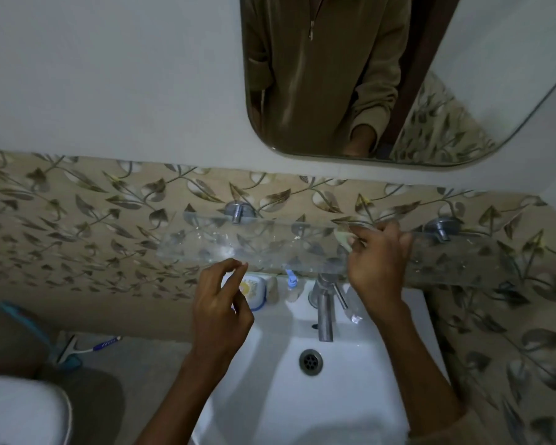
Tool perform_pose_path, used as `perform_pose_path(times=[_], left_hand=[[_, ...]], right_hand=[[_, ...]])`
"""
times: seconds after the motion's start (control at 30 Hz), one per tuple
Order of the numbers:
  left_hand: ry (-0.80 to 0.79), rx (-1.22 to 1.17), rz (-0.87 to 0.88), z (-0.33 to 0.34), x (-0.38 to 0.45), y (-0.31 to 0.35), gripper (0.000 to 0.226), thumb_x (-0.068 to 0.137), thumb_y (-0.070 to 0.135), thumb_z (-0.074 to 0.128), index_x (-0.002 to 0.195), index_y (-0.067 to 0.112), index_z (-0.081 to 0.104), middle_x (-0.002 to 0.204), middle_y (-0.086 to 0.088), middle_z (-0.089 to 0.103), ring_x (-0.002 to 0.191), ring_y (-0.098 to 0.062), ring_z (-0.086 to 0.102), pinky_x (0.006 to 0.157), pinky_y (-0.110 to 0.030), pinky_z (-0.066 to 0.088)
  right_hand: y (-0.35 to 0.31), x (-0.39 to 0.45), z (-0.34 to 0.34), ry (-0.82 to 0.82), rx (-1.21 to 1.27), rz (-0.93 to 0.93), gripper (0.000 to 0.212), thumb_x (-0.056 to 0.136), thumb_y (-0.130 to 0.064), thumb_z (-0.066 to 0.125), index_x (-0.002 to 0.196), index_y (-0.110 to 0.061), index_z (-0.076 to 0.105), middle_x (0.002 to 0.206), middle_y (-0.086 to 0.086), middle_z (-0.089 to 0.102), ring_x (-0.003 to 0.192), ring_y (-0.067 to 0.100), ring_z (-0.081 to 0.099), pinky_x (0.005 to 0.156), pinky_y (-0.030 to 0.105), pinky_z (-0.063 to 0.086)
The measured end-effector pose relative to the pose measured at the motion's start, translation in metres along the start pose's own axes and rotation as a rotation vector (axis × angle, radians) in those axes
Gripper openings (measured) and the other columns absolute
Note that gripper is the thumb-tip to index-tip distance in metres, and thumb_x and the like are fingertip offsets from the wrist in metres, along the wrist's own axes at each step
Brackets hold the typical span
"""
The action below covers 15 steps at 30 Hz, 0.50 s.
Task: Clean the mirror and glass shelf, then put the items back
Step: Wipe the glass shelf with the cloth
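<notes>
Right grip [377, 252], right of centre frame: fingers curled, pinching a small pale green-white scrap [342, 237], cloth or sponge I cannot tell, pressed on the glass shelf [206, 242]. Left grip [220, 293], centre frame: fingers loosely curled, thumb and forefinger nearly meeting, holding nothing I can make out, hovering at the shelf's front edge. Shelf: long axis runs left to right across mid-frame on two metal brackets [238, 211]; bare of items, white specks and smears mostly toward its left half, which lies left of my right grip and nearer my left. Mirror [334, 91], upper right, above the shelf. Below the shelf: white sink [350, 364], tap [325, 303], soap dish [252, 289], blue-capped bottle [291, 281] on the sink ledge, presumably the removed items.
</notes>
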<state>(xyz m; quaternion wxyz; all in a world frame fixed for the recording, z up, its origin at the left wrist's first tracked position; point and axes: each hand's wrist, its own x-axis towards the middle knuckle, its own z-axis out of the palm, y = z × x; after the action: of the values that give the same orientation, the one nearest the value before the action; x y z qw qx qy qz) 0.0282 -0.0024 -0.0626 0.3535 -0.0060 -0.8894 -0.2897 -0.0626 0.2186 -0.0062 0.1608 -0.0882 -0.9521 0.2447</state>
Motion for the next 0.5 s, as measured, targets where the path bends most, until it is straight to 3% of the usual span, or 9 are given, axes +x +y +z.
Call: perform_pose_path(times=[0.1, 0.2, 0.3, 0.4, 0.5], left_hand=[[0.044, 0.012, -0.059, -0.008, -0.003, -0.007, 0.043, 0.076, -0.01, 0.056, 0.115, 0.0, 0.07, 0.113, -0.018, 0.063, 0.107, -0.027, 0.056, 0.091, -0.029, 0.045], [0.085, 0.053, -0.113, -0.018, -0.002, -0.021, 0.044, 0.076, -0.006, 0.053, 0.116, -0.001, 0.068, 0.116, -0.019, 0.062, 0.107, -0.031, 0.057, 0.09, -0.035, 0.047], [0.124, 0.094, -0.164, -0.027, 0.005, -0.037, 0.043, 0.076, -0.005, 0.051, 0.115, 0.0, 0.069, 0.116, -0.019, 0.062, 0.106, -0.034, 0.059, 0.089, -0.042, 0.05], [0.141, 0.09, -0.17, -0.034, 0.012, -0.05, 0.043, 0.075, -0.008, 0.052, 0.112, 0.002, 0.071, 0.115, -0.019, 0.063, 0.106, -0.035, 0.058, 0.086, -0.048, 0.051], [0.149, 0.097, -0.193, -0.042, 0.014, -0.056, 0.042, 0.074, -0.007, 0.053, 0.111, 0.001, 0.071, 0.115, -0.019, 0.064, 0.109, -0.032, 0.057, 0.092, -0.039, 0.049]], right_hand=[[-0.052, -0.012, 0.024, -0.078, 0.076, -0.165, 0.04, 0.087, -0.003, 0.063, 0.118, -0.025, 0.074, 0.139, 0.012, 0.047, 0.12, 0.035, 0.039, 0.102, 0.044, 0.044], [-0.086, -0.036, 0.039, -0.166, 0.192, -0.35, 0.042, 0.084, 0.001, 0.067, 0.11, -0.03, 0.076, 0.126, 0.008, 0.052, 0.116, 0.035, 0.044, 0.093, 0.044, 0.048], [-0.079, -0.051, 0.042, -0.245, 0.222, -0.488, 0.044, 0.085, -0.001, 0.068, 0.11, -0.037, 0.076, 0.123, 0.004, 0.054, 0.111, 0.028, 0.042, 0.092, 0.043, 0.047], [-0.043, -0.04, 0.031, -0.262, 0.223, -0.502, 0.043, 0.088, -0.003, 0.068, 0.112, -0.037, 0.076, 0.118, 0.0, 0.055, 0.106, 0.024, 0.042, 0.09, 0.038, 0.044], [-0.022, -0.011, 0.02, -0.177, 0.152, -0.349, 0.041, 0.091, -0.004, 0.065, 0.115, -0.034, 0.075, 0.115, 0.005, 0.053, 0.106, 0.027, 0.042, 0.089, 0.036, 0.041]])
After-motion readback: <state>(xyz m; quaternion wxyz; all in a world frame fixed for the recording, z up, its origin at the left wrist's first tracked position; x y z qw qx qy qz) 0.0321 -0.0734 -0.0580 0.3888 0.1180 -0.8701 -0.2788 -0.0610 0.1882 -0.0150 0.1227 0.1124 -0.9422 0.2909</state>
